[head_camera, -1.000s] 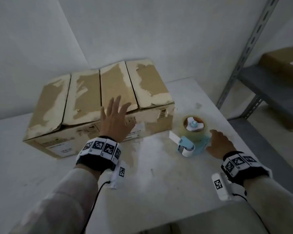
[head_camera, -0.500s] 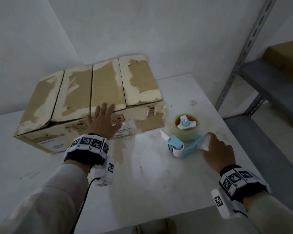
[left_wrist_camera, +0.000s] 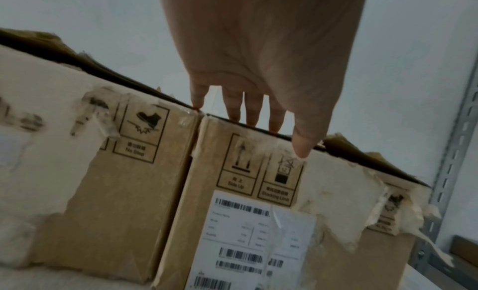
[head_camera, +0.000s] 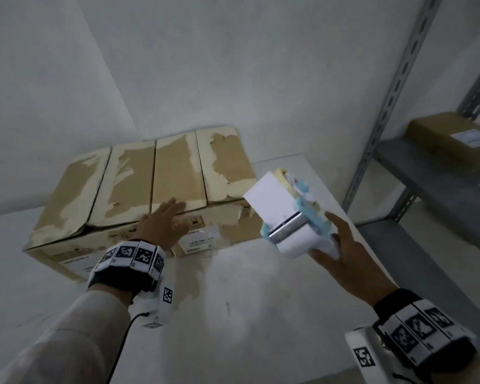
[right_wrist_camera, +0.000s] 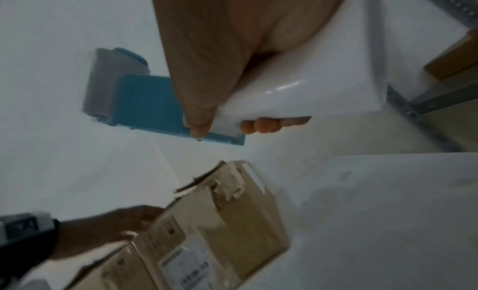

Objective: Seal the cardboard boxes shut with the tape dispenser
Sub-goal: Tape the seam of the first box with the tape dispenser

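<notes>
The right hand [head_camera: 352, 261] has its fingers [right_wrist_camera: 269, 124] wrapped under the white handle of the tape dispenser [head_camera: 294, 214], with the thumb laid along the other side. That is the right place to take it: the handle is smooth, glossy plastic, probably a little slippery, so a full wrap should serve better than a pinch. The dispenser is lifted clear of the table [head_camera: 261, 314], near the right end of the boxes, its white front plate and metal roller turned toward the camera and the yellowish tape roll behind them. It looks light and rigid, easy to swing one-handed, though the toothed cutter such tools carry near the roller is best kept away from skin.

The left hand [head_camera: 161, 225] is flat, its fingers [left_wrist_camera: 252, 110] straight and slightly spread, the tips resting along the near top edge of the cardboard boxes [head_camera: 155, 187], close to where two of them meet. The boxes stand in a tight row against the wall. Their top flaps are worn, with the outer paper torn off in pale patches, and the wrist view shows some flaps lifting. Such cardboard is likely soft and springy at the flaps, so they probably need pressing down while the tape runs across. Fresh tape may stick poorly on the fuzzy torn patches.
</notes>
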`<state>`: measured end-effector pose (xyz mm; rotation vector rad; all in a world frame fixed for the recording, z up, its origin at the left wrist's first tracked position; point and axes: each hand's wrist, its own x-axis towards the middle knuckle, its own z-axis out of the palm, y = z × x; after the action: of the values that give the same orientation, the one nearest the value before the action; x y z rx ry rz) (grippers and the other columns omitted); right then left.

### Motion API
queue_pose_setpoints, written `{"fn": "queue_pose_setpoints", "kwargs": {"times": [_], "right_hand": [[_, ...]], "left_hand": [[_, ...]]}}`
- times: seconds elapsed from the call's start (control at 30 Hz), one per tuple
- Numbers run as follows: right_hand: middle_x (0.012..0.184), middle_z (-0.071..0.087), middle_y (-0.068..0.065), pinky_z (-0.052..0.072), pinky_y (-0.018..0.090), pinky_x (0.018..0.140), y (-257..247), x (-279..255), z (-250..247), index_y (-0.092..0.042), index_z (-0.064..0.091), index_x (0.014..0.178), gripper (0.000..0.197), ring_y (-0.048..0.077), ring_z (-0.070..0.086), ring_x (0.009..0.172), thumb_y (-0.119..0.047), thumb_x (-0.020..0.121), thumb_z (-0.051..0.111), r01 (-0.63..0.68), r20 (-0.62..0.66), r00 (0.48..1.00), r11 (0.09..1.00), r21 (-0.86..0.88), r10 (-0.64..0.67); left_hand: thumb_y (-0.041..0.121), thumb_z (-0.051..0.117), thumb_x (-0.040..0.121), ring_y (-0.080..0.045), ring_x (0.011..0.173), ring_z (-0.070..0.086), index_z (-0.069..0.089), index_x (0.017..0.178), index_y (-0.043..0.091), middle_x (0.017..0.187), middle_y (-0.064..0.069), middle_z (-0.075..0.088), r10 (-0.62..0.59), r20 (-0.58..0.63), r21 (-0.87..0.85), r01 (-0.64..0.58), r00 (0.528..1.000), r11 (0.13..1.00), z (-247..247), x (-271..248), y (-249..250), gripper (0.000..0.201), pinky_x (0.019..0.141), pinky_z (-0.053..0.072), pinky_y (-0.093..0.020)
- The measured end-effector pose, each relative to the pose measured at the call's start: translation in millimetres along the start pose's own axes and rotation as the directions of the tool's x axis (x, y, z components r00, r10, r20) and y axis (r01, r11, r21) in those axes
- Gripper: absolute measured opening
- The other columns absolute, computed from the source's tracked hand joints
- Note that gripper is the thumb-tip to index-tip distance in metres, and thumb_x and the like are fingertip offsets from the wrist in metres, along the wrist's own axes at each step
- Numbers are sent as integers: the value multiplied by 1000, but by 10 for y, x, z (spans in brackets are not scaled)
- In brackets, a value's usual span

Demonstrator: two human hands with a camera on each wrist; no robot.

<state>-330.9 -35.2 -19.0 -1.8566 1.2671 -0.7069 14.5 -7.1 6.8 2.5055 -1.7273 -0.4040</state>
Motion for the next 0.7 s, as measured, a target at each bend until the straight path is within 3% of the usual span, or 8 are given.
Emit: {"fn": "queue_pose_setpoints", "kwargs": {"times": [0.03,0.1,0.2,0.27,0.4,0.47,0.57,0.7], "right_hand": [[91,64,-11,47,18,64,-111,26,4,-25,21,138,76,6,65,75,-47,79,62,20,15,1000,997,76,-21],[82,67,-3,45,21,60,-323,73,18,-33,28,133,82,5,61,61,-69,66,60,83,10,996,975,208,-87],[60,59,1,38,31,51,-564,173,94,-54,30,117,56,11,45,49,-54,72,64,163,48,982,945,284,-183],[56,55,-3,36,32,51,-749,237,185,-49,33,114,52,13,42,50,-47,72,64,161,92,975,926,342,-204],[56,56,-1,39,26,49,-1097,333,455,-33,43,112,61,8,44,48,-52,61,69,149,161,957,885,441,-242],[57,58,-6,41,21,48,-1276,381,593,-27,46,108,47,4,47,48,-40,67,66,156,181,950,886,437,-256],[53,62,-12,39,14,46,-1502,451,809,-22,45,111,42,1,49,46,-30,76,68,159,195,947,900,407,-255],[72,68,-8,42,10,47,-1727,492,1116,-24,45,113,48,-1,60,55,-24,74,74,136,135,974,942,306,-185]], "left_hand": [[38,48,92,-19,143,20,26,144,27,157,5,11,0,0,-32,0,1000,999,-30,-12,-9,58,116,16,-44],[38,50,91,-21,140,27,29,143,26,156,4,15,5,-47,-90,-9,999,996,-85,-55,-33,57,115,20,-44],[37,52,90,-22,138,31,31,142,25,155,1,21,28,-142,-141,-48,989,989,-183,-145,-83,57,113,24,-45],[36,52,90,-21,138,31,31,142,24,154,0,23,50,-181,-177,-82,982,981,-266,-215,-124,57,112,26,-44],[36,52,90,-20,136,33,32,141,22,151,-1,30,87,-275,-221,-151,958,964,-424,-383,-254,56,110,31,-38],[47,48,88,-19,136,34,33,141,22,150,0,33,89,-304,-231,-164,948,959,-497,-476,-387,61,110,30,-36],[67,26,74,-17,131,40,37,138,22,144,1,41,103,-361,-286,-216,927,934,-627,-649,-576,79,104,33,-28],[78,19,72,-7,111,56,55,116,31,116,15,59,72,-495,-554,-378,866,742,-813,-877,-729,73,82,41,-13]]}}
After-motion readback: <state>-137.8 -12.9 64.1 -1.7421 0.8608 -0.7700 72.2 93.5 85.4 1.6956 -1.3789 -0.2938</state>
